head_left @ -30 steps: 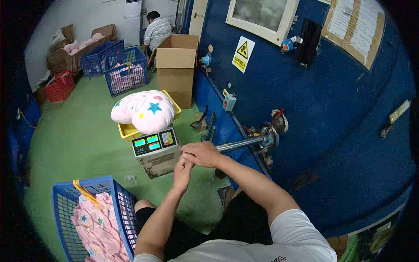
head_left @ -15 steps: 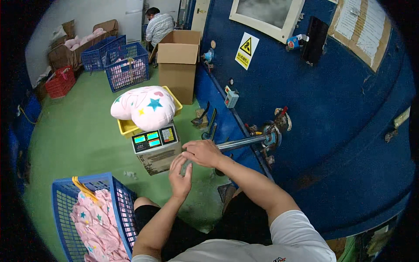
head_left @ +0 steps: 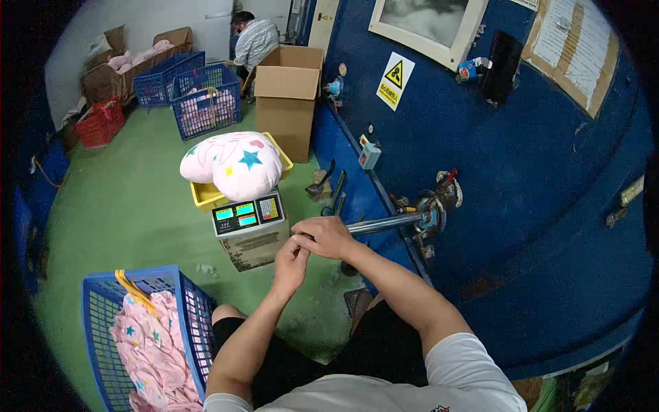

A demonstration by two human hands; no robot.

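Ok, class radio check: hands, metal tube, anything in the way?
Left hand meeting right hand, grip unclear. Metal tube, near end hidden by right hand. Scale close ahead, stuffed plush above it.

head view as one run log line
left hand: at right hand; right hand: by metal tube end; pink plush: on yellow tray, above scale
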